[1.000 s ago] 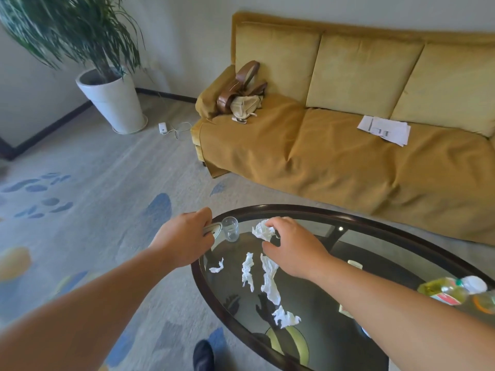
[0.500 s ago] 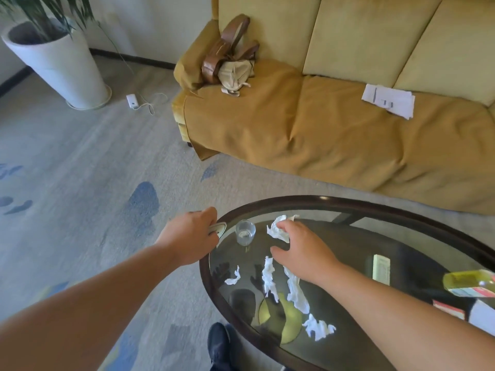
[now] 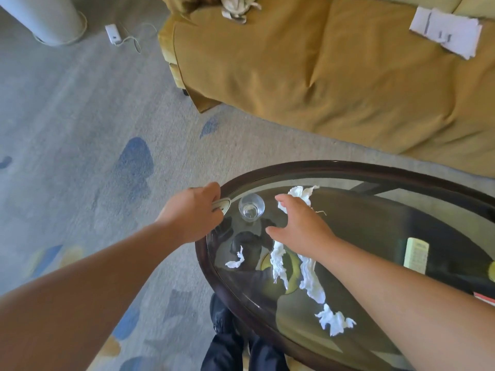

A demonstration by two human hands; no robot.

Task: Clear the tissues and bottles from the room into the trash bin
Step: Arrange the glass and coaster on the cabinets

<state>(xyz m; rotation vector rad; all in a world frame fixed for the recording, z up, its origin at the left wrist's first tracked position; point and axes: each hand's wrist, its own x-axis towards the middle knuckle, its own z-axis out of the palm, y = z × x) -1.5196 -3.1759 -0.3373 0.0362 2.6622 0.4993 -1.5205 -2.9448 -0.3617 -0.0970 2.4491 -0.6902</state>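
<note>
Head view, near to far. Closest to us a crumpled tissue (image 3: 334, 321) lies on the glass table (image 3: 348, 167). Past it are two long strips (image 3: 278, 263) and a small scrap (image 3: 235, 261) toward the left rim. All of these lie just as they did half a second ago, untouched.

Next, the right hand (image 3: 300, 226). A second ago its fingers were curled down on the far tissue (image 3: 302, 192). Now they are straight and spread, thumb swung out toward the drinking glass (image 3: 251, 207), fingertips over the tissue's near edge. We cannot tell whether they touch it. It holds nothing.

Our left hand (image 3: 192, 212) has not shifted. Its fingers are wrapped on a pale flat object (image 3: 222, 204) at the table rim, just beside the glass. The two hands are apart, with the glass between them.

Beyond the table is the sofa (image 3: 321, 76) with papers (image 3: 447, 33) on it. Our view has tipped downward, and the bottle is reduced to a yellow sliver (image 3: 492, 271) at the right edge. No trash bin is in view.

Judgement: the grasp on the far tissue looks released or reset, so no tissue is collected yet. Every tissue and the bottle remain on the table.
</note>
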